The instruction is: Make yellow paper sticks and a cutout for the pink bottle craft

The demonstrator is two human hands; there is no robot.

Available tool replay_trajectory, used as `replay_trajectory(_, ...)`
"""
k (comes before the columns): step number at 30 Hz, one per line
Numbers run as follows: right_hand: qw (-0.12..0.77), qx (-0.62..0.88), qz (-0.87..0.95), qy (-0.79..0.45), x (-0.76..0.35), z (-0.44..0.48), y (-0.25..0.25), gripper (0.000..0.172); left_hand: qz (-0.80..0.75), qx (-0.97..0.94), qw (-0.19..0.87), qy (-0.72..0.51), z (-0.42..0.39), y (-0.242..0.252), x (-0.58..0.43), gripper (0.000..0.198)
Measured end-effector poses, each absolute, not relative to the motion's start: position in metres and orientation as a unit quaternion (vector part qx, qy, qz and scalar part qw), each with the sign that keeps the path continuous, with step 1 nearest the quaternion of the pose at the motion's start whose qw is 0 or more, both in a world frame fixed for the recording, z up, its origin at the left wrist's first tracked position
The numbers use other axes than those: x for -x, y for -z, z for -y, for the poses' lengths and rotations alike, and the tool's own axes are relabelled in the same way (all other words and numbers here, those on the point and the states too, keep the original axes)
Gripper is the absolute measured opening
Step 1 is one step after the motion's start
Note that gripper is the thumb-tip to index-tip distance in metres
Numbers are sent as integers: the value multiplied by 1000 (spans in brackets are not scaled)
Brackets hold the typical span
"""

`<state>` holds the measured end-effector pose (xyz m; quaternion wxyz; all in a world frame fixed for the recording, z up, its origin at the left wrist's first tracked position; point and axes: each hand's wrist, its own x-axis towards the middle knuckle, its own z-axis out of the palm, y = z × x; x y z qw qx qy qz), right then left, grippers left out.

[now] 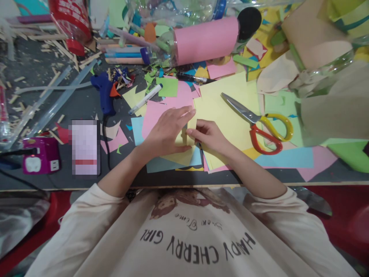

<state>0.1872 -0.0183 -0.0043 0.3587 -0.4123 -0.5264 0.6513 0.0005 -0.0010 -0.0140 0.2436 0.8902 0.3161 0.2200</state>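
Observation:
Near the table's front edge, a small piece of pale yellow paper [191, 124] is between my hands, with part of it covered by my fingers. My left hand [165, 132] arches over its left side, fingers by the upper end and thumb near the lower end. The right edge is pinched between the thumb and fingers of my right hand [210, 135]. Beneath the hands lie sheets of yellow paper [230, 86], pink paper [155, 113] and blue paper [173, 164]. To the right, scissors [253, 119] with red and yellow handles lie spread apart on the sheets.
A white marker [146, 99] and a black pen [194, 78] lie beyond my hands. Leftward are a blue glue gun [103, 92], a phone [85, 148] and a purple box [41, 155]. A pink-wrapped bottle [206, 39], a red-labelled bottle [72, 23] and paper scraps crowd the back.

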Motion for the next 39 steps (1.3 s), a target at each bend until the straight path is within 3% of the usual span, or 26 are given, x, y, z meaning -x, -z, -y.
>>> replay_trajectory(5, 345, 412, 553, -636, -189, 19, 8, 44, -286, -879, 255, -285, 4, 21, -1, 85)
replay_trajectory(8, 334, 411, 576, -623, -190, 19, 10, 44, -308, -836, 336, -307, 5, 22, -1, 90)
replay_trajectory(12, 291, 394, 627, -606, -191, 19, 8, 38, -373, -724, 477, -330, 3, 20, -2, 76)
replay_trajectory(15, 272, 390, 659, -583, -192, 19, 6, 35, -389, -678, 524, -338, 1, 17, -3, 69)
replay_trajectory(27, 336, 462, 652, -499, -194, 16, 5, 35, -445, -651, 498, -360, 0, 11, -3, 54)
replay_trajectory(34, 331, 481, 650, -487, -198, 14, 4, 35, -473, -690, 470, -280, -1, -4, -2, 32)
replay_trajectory(39, 313, 489, 641, -502, -200, 13, 0, 32, -433, -737, 473, -215, -3, -8, -1, 27)
